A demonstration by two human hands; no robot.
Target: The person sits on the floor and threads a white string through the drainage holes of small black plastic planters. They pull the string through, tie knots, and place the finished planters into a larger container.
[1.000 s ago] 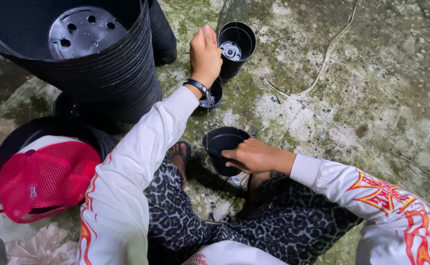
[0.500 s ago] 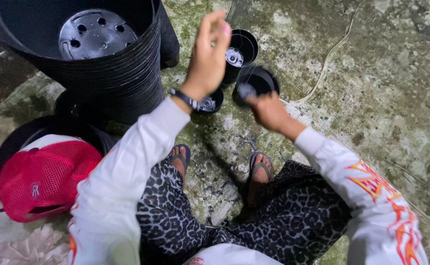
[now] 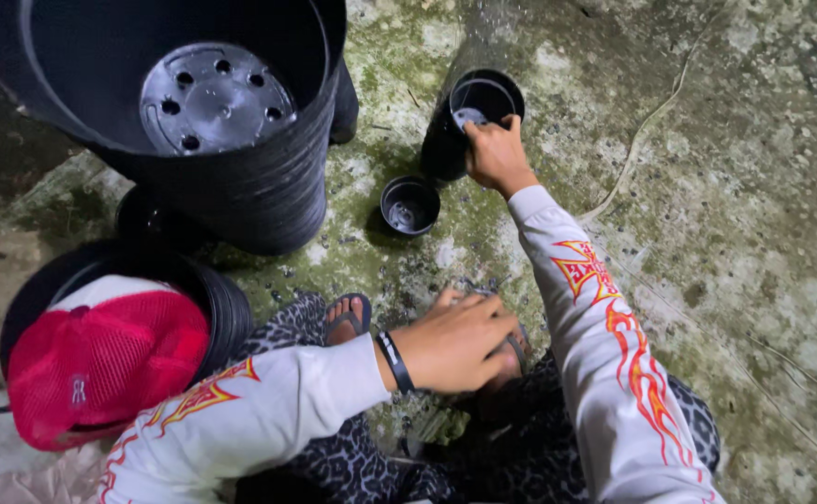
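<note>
mossy concrete floor (image 3: 754, 187) lies under everything. right hand (image 3: 494, 154) has moved up and now grips the small black pot stack (image 3: 472, 117) rim, beyond the big pots (image 3: 240, 140). left hand (image 3: 455, 341) has dropped low, grip hidden.

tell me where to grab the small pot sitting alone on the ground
Grip the small pot by its rim, coming straight down from above. It stands upright with its open mouth up and bare ground all round, so a thumb inside and fingers outside can pinch the near edge. The right hand is the closer one.
</note>
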